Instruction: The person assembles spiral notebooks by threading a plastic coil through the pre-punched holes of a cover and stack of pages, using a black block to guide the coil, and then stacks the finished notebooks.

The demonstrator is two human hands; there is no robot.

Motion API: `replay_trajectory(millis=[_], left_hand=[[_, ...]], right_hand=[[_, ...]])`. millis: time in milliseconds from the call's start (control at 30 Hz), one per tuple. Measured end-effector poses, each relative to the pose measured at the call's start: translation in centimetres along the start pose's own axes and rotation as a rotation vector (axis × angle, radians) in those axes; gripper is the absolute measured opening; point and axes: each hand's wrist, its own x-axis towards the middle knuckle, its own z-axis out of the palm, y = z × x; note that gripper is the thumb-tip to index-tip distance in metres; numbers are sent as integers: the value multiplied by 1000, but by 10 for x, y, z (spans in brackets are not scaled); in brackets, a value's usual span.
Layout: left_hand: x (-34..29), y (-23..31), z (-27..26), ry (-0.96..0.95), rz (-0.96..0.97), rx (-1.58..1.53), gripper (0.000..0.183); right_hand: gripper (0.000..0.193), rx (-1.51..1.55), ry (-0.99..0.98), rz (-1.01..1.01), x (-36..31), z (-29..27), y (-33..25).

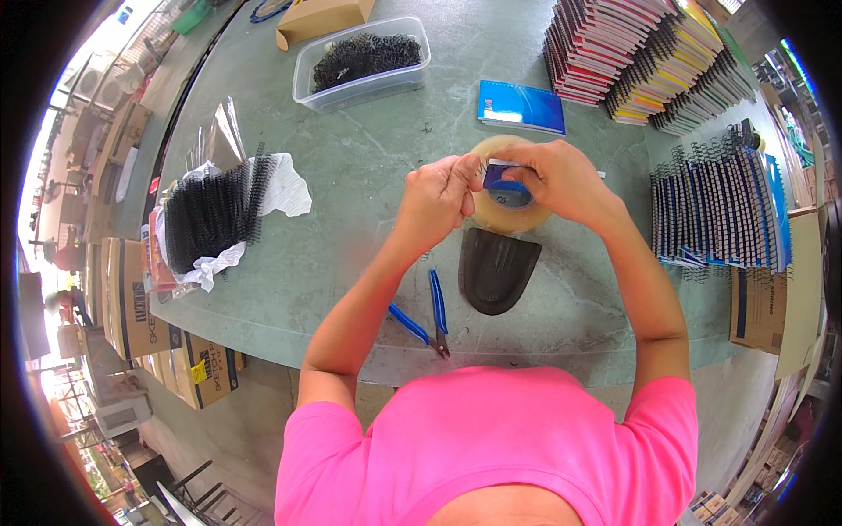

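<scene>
Both hands are meeting over the green table (pixel 351 175) right now — the left hand (pixel 434 200) is pinching its fingertips closed on the edge of a small blue notebook (pixel 502 175), and the right hand (pixel 553 180) is curling over it from the other side, fingers clamped on it too. The notebook is being held just above a big roll of clear tape (pixel 509 210), which is sitting in front of a dark curved pad (pixel 495 270). Blue-handled cutters (pixel 430 316) are lying near the table's edge, untouched. Off to the left a bundle of black spiral coils (pixel 210 210) is resting on white paper — and a clear tub (pixel 364 63) of more coils is standing further back.
</scene>
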Motion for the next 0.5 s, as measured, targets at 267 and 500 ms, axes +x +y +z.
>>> replay_trajectory(millis=[267,500], left_hand=[[7,2,-21,-129,87,324,20],[11,1,-21,64,367,294,22]], right_hand=[[17,-204,174,-43,-4,14,7],[29,-32,381,-166,3,26,13]])
